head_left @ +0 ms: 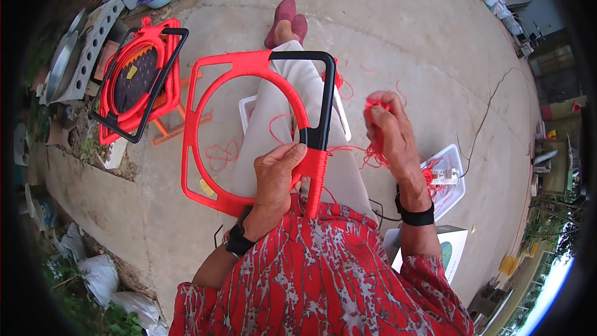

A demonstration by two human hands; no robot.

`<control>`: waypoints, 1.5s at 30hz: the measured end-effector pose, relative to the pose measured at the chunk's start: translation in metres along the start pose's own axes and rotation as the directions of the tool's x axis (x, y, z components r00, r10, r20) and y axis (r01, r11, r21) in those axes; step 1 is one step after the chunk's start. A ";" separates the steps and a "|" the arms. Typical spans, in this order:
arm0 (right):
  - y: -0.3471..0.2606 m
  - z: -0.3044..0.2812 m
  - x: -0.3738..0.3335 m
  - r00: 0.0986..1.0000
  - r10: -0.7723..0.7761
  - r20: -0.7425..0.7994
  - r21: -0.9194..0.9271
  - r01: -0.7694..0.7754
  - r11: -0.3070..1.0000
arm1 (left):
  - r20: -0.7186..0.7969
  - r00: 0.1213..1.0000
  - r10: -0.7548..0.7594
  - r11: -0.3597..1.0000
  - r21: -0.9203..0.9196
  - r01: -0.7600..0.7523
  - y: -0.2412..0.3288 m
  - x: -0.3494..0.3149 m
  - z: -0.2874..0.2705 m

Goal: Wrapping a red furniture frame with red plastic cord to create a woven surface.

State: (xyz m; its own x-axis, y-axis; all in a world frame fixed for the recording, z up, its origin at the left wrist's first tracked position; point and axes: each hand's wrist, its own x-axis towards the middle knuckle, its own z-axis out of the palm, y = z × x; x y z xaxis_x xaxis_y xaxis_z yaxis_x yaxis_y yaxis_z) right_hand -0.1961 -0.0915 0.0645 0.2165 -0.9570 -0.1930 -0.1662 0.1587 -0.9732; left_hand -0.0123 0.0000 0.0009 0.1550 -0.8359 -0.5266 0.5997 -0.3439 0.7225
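Observation:
Over my lap lies a square frame (310, 171) with a round ring inside it. Red cord is wound tightly around most of it, while its upper right corner and a short piece of the ring show bare black. My left hand (275, 171) grips the ring on its right side, thumb on top, beside the wrapped join. Off to the right, my right hand (395, 127) is closed around a bundle of red cord (377, 154), held apart from the frame. A strand of cord runs from the join toward that bundle.
At the left, several similar red-and-black frames (171, 81) lean in a stack on an orange stand (168, 132). A white tray (458, 196) with red cord and a power strip (444, 176) sits right of me, near a white box (459, 249). Loose red cord (222, 155) trails nearby.

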 end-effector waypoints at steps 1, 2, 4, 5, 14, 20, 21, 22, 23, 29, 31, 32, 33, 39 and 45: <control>-0.009 0.016 0.001 0.998 -0.064 -0.025 -0.137 0.060 0.989 | -0.031 0.999 -0.010 1.000 0.003 0.011 -0.003 0.001 0.001; -0.014 0.033 0.002 0.978 -0.206 0.013 -0.228 0.203 0.952 | -0.062 0.998 -0.021 1.000 0.006 0.021 -0.006 0.004 0.002; -0.017 0.066 0.003 0.930 -0.332 0.160 -0.382 0.369 0.848 | -0.049 0.999 -0.014 1.000 -0.002 0.014 -0.010 0.007 0.001; -0.020 0.079 0.003 0.915 -0.323 0.243 -0.454 0.402 0.796 | -0.019 1.000 -0.008 1.000 -0.007 0.008 -0.011 0.008 0.001; 0.016 0.068 0.005 0.711 -0.514 0.480 -0.659 0.679 0.323 | -0.034 0.999 -0.002 0.998 -0.057 0.000 -0.007 0.006 0.001; 0.025 0.056 0.004 0.675 -0.595 0.436 -0.669 0.685 0.287 | -0.060 0.996 -0.065 0.998 0.006 0.065 -0.005 0.005 0.004; 0.022 0.056 0.003 0.683 -0.577 0.448 -0.677 0.681 0.279 | -0.046 0.997 -0.064 0.998 0.008 0.064 -0.005 0.005 0.004; 0.021 0.056 0.003 0.691 -0.560 0.457 -0.686 0.674 0.272 | -0.046 0.997 -0.065 0.998 0.012 0.066 -0.005 0.005 0.004; 0.019 0.057 0.006 0.693 -0.560 0.454 -0.687 0.672 0.276 | -0.054 0.997 -0.058 0.998 0.010 0.059 -0.006 0.005 0.005; -0.010 0.040 0.021 0.792 -0.529 0.304 -0.449 0.609 0.654 | -0.111 0.993 -0.025 0.999 0.022 0.027 -0.007 0.004 0.004; -0.012 0.033 0.019 0.958 -0.251 0.138 0.271 0.208 0.940 | -0.108 0.994 -0.015 1.000 0.023 0.018 -0.007 0.003 0.005; -0.015 0.027 0.019 0.956 -0.246 0.157 0.202 0.213 0.956 | -0.112 0.994 -0.020 0.999 0.032 0.023 -0.006 0.002 0.006; -0.022 0.026 0.019 0.957 -0.245 0.155 0.202 0.213 0.956 | -0.114 0.993 -0.024 0.999 0.040 0.029 -0.006 0.002 0.007; -0.036 0.036 0.036 0.691 -0.493 0.529 -0.390 0.714 0.581 | -0.092 0.996 -0.023 0.998 0.060 0.028 -0.005 -0.001 0.010; -0.028 0.065 0.051 0.478 -0.355 0.804 -0.476 0.874 0.099 | -0.060 0.996 0.068 0.995 0.080 -0.063 -0.006 -0.003 0.014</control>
State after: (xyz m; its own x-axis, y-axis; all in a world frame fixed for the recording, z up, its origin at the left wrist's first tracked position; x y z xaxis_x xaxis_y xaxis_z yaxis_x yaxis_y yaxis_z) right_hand -0.1175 -0.1289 0.0735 0.9355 -0.3186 0.1526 -0.2852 -0.9361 -0.2059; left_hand -0.0272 -0.0016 0.0041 0.2418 -0.8302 -0.5022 0.5242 -0.3238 0.7876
